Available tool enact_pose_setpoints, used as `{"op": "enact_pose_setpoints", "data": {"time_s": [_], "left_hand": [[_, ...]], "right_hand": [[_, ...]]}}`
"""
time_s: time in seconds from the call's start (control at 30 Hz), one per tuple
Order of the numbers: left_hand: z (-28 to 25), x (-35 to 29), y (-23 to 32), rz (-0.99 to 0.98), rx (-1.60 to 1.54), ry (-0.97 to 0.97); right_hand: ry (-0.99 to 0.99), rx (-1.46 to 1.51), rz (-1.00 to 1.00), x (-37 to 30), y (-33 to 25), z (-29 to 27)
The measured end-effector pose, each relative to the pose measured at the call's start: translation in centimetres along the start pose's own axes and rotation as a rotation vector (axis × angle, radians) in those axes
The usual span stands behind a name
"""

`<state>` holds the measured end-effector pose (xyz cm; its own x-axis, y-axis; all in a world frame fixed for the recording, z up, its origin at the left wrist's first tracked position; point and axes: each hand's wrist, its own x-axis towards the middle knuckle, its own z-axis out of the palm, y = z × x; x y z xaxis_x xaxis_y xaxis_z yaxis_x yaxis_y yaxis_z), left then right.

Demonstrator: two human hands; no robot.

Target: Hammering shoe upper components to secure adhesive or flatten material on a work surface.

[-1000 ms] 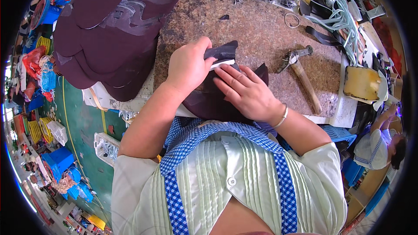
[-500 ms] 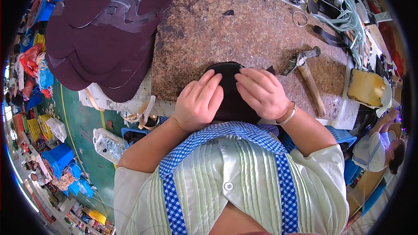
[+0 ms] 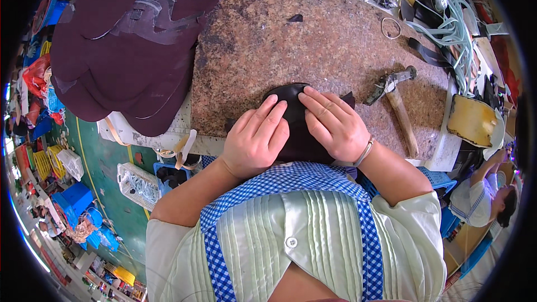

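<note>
A dark, smooth, leather-like piece (image 3: 292, 113) with a rounded far edge lies at the near edge of the stone slab (image 3: 335, 39), close to my apron. My left hand (image 3: 257, 137) rests on its left side, fingers stretched toward the curved edge. On the other side, my right hand (image 3: 334, 124) lies with its fingers extended, tips by the top of the curve. Both hands press flat on the piece and grip nothing; a strip of it shows between them. Their palms and the piece's side edges are mostly hidden.
A hammer (image 3: 401, 114) with a wooden handle lies to the right on the slab. Layered dark maroon pieces (image 3: 128, 72) cover the left. A yellowish block (image 3: 471, 120) and pale cords (image 3: 456, 33) sit at the right; a co-worker (image 3: 484, 196) is beyond.
My hands stay on the dark piece with small shifts. The right fingers lie straighter along it, and the left fingertips have slid slightly nearer to me, baring more of the curved edge.
</note>
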<state>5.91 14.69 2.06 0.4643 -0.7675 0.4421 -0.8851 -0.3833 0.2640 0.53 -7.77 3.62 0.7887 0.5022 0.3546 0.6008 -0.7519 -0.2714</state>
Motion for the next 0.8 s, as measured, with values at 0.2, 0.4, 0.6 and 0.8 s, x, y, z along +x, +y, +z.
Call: {"op": "enact_pose_setpoints", "data": {"time_s": [0.2, 0.4, 0.6, 0.8], "left_hand": [[-0.4, 0.1, -0.3, -0.022, -0.015, -0.055], [-2.3, -1.3, -1.5, -0.099, -0.271, -0.078], [-1.7, -0.3, 0.1, -0.265, -0.473, 0.194], [-4.0, 2.9, 1.3, -0.488, -0.662, 0.085]], "right_hand": [[-0.235, 0.024, 0.088, 0.8, -0.7, -1.8], [-0.177, 0.029, 0.139, -0.9, 1.2, -2.6], [0.083, 0.179, 0.427, 3.7, 0.4, 0.1], [0.093, 0.189, 0.415, 5.5, -1.4, -3.1]]}}
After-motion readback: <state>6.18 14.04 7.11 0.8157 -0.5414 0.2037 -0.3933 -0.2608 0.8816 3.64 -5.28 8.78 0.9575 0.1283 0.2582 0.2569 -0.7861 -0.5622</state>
